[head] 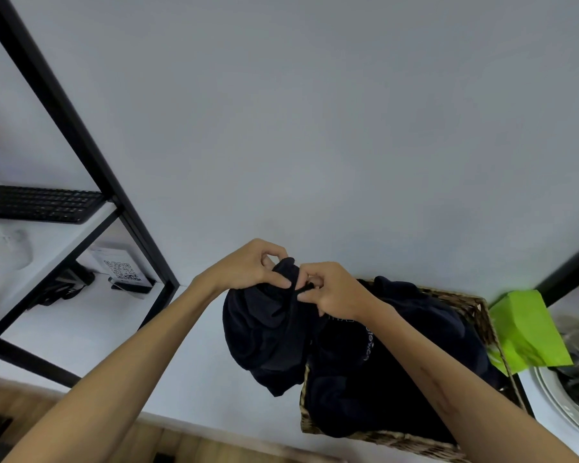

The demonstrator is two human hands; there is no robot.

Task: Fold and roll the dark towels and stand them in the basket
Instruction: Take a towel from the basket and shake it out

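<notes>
**Both hands gripping one dark towel at basket's left edge**

Forearms: two, bare, reaching forward and converging at centre. Left hand (248, 267): fingers curled, pinching the bunched top of the towel (268, 332). Right hand (331, 290): fingers curled on the same fold, just beside the left. Towel hangs against the basket (381, 441), overlapping its left rim. Basket holds more dark cloth. Open wall above; shelf frame (81, 142) left.
</notes>
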